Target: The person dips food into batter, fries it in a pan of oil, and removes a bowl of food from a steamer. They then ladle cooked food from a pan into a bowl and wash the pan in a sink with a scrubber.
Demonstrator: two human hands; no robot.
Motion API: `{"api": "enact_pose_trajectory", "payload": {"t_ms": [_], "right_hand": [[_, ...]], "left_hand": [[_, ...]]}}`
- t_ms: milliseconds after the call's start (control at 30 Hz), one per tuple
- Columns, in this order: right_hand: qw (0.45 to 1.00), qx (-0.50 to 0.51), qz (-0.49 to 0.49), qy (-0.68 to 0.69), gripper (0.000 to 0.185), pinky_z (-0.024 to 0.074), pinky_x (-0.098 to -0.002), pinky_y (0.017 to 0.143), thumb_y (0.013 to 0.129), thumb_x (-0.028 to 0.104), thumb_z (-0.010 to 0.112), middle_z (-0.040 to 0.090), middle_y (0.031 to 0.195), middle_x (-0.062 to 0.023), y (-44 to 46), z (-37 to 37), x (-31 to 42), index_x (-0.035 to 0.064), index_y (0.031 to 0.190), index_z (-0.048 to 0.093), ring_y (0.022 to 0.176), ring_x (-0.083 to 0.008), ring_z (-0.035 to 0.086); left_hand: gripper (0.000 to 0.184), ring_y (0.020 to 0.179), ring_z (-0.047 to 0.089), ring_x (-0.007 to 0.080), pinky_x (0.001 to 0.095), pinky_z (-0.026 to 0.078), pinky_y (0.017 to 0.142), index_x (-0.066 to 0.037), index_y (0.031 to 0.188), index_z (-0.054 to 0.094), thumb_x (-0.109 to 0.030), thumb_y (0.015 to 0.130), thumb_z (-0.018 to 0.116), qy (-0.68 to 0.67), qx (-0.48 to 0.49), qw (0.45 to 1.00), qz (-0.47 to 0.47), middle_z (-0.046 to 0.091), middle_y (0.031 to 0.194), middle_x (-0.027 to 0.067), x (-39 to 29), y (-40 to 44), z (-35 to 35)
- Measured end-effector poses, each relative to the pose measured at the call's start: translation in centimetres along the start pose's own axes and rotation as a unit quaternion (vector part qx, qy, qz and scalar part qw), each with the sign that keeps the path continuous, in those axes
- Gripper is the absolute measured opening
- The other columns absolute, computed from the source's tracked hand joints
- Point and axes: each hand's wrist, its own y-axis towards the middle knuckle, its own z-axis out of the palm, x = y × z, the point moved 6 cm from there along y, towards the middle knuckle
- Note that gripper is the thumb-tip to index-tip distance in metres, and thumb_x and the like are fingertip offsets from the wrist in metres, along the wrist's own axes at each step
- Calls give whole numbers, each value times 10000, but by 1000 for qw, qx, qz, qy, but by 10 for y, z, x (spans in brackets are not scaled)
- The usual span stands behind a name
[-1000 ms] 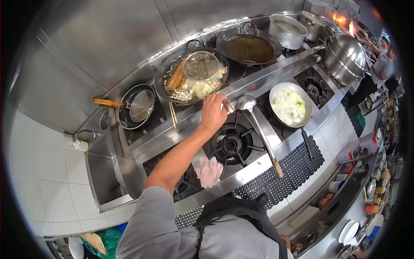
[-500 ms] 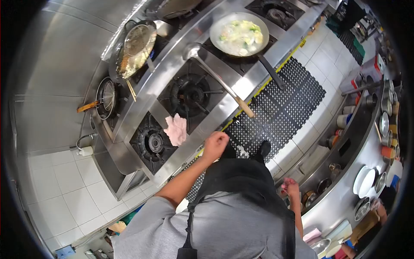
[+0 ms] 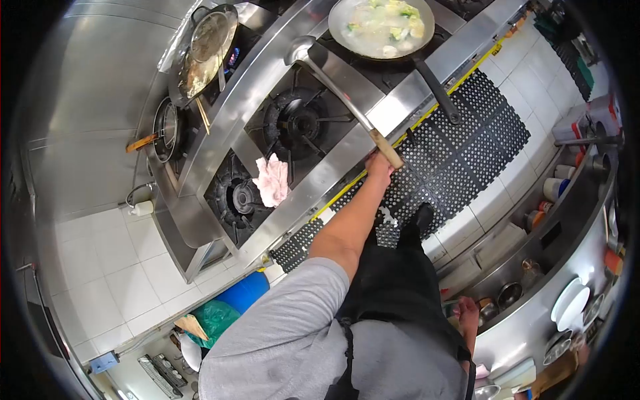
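Observation:
My left hand (image 3: 379, 167) is at the wooden handle of a long steel ladle (image 3: 347, 99), its fingers curled under the handle and partly hidden by it. The ladle's bowl rests on the steel ledge behind the burners. Beyond it, a frying pan (image 3: 353, 47) holds pale, bubbling liquid with green and yellow pieces; its black handle juts out past the stove edge. A crumpled pink cloth (image 3: 272, 180) lies by the front-left burner (image 3: 243, 198). Low at my other side, my right hand (image 3: 468, 313) hangs beside the counter with fingers curled; what is in them cannot be made out.
At the back left stand a wok (image 3: 212, 40) with a strainer over it and a smaller strainer (image 3: 167, 130) with a wooden handle. A perforated black mat (image 3: 460, 143) covers the floor. On the right, a steel counter (image 3: 520, 337) carries white plates (image 3: 570, 303) and bowls.
My left hand has reached forward and right from near my waist to the ladle handle. The view has shifted, and my right hand stays low by the counter.

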Motion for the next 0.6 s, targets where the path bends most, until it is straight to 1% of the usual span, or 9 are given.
{"api": "enact_pose_trajectory", "payload": {"t_ms": [100, 200, 300, 400, 433, 467, 533, 600], "right_hand": [[987, 12, 100, 129, 231, 454, -238, 556, 1042, 299, 649, 629, 781, 6, -6, 1, -21, 68, 1034, 660, 675, -106, 631], [979, 29, 116, 165, 237, 450, -240, 547, 1035, 313, 657, 651, 806, 3, -2, 0, -43, 75, 1048, 656, 682, -110, 650], [977, 36, 106, 179, 240, 452, -244, 549, 1024, 302, 665, 666, 819, 5, 4, -2, -59, 71, 1092, 666, 688, -115, 663], [975, 58, 89, 193, 244, 459, -245, 552, 1018, 285, 672, 674, 821, 2, 20, -5, -67, 71, 1133, 673, 681, -116, 668], [981, 0, 133, 141, 215, 466, -250, 552, 1013, 244, 669, 669, 809, 6, 15, -11, -45, 69, 1138, 682, 676, -115, 666], [985, 8, 108, 134, 208, 467, -251, 556, 1011, 237, 671, 668, 806, 5, 17, -14, -30, 65, 1126, 684, 674, -112, 661], [991, 20, 51, 119, 194, 470, -252, 563, 1007, 224, 673, 664, 800, 3, 24, -30, -2, 56, 1103, 689, 670, -108, 652], [993, 11, 21, 119, 183, 487, -256, 591, 995, 201, 677, 658, 798, -8, 33, -51, 25, 40, 1080, 693, 682, -106, 635]], "left_hand": [[290, 796, 700, 231, 383, 561, 630, -68, 1107, 656, -220, 899, 789, 29, 20, 999, 13, 704, 973, 71, 0, 17, -4], [276, 741, 701, 237, 370, 552, 577, -89, 1130, 656, -211, 917, 781, 25, 23, 999, -3, 707, 944, 65, 11, 39, -9], [231, 799, 707, 235, 355, 549, 594, -120, 1115, 668, -245, 943, 759, 19, -24, 999, 10, 704, 955, 51, 5, 21, -5], [193, 855, 704, 221, 330, 559, 634, -140, 1074, 685, -287, 962, 740, 21, -10, 1000, 4, 697, 961, 31, -7, -7, -4], [200, 792, 680, 182, 316, 536, 636, -127, 1109, 689, -238, 949, 735, 60, 12, 998, 16, 703, 956, 13, -10, -12, -7], [224, 729, 655, 144, 302, 513, 637, -114, 1144, 694, -188, 937, 730, 99, 33, 994, 30, 709, 951, -5, -13, -17, -14], [233, 747, 643, 114, 291, 501, 629, -133, 1184, 706, -192, 959, 707, 131, 74, 988, 28, 707, 941, -13, -22, -36, -25], [237, 735, 620, 84, 271, 492, 633, -147, 1190, 722, -227, 968, 708, 266, 124, 953, 77, 700, 924, -20, -28, -40, -45]]}}
